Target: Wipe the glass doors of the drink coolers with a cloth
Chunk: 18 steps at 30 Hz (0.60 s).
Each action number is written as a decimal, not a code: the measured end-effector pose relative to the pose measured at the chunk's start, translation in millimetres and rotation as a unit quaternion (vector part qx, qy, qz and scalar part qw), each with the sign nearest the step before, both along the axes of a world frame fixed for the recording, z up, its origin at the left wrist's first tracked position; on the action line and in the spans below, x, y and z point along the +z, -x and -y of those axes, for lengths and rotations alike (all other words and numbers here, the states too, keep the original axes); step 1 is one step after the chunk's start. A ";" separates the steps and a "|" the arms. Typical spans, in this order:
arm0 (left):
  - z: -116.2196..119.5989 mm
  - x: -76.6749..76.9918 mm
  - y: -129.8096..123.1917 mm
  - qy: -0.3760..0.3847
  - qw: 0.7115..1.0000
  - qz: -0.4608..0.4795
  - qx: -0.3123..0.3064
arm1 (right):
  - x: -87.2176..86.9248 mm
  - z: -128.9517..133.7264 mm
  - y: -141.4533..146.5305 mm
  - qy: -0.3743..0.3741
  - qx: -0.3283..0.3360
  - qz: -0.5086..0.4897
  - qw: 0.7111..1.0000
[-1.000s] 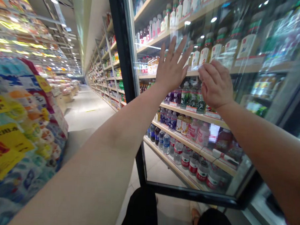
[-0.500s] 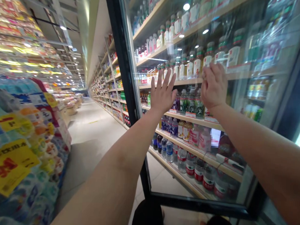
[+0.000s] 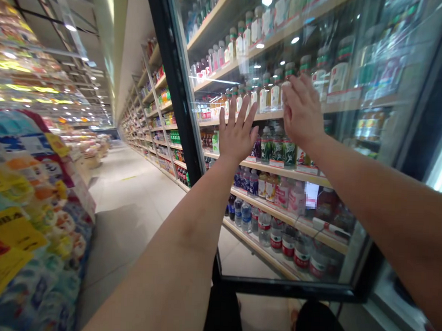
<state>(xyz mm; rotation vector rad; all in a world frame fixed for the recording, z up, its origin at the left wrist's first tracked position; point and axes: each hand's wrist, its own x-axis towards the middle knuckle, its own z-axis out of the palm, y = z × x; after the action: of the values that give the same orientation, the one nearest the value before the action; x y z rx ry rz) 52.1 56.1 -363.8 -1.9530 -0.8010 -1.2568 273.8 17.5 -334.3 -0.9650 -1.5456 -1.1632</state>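
At a supermarket drinks cooler, the left hand (image 3: 237,136) and right hand (image 3: 302,110) are raised open and apart, fingers spread, before the glass door (image 3: 312,267); whether they touch it cannot be told. Behind the glass, pale wooden shelves (image 3: 283,169) hold plastic bottles, with green-labelled bottles (image 3: 276,147) just below the hands and red-labelled water bottles (image 3: 301,257) lower down. The door's black frame (image 3: 175,90) runs to the left, beside wrapped packs (image 3: 45,216) bearing yellow price signs (image 3: 7,239); their print is too blurred to read.
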 end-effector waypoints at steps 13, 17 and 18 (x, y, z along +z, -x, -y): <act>1.5 -2.5 -1.9 -0.018 0.999 -0.007 0.028 | -62.0 15.5 -9.1 -0.018 -0.011 -0.007 1.000; -3.9 -5.1 -2.6 -0.047 0.997 -0.018 0.066 | -58.1 10.9 -6.5 -0.015 0.064 0.121 0.990; -4.8 -5.6 -2.7 -0.050 0.996 -0.020 0.071 | -56.9 8.7 -6.8 -0.039 0.074 0.077 0.993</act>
<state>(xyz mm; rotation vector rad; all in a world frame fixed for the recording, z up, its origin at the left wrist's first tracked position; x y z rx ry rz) 54.9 60.9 -369.5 -1.8041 -0.8265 -1.1476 280.6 8.8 -391.2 -0.7099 -1.6511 -1.2067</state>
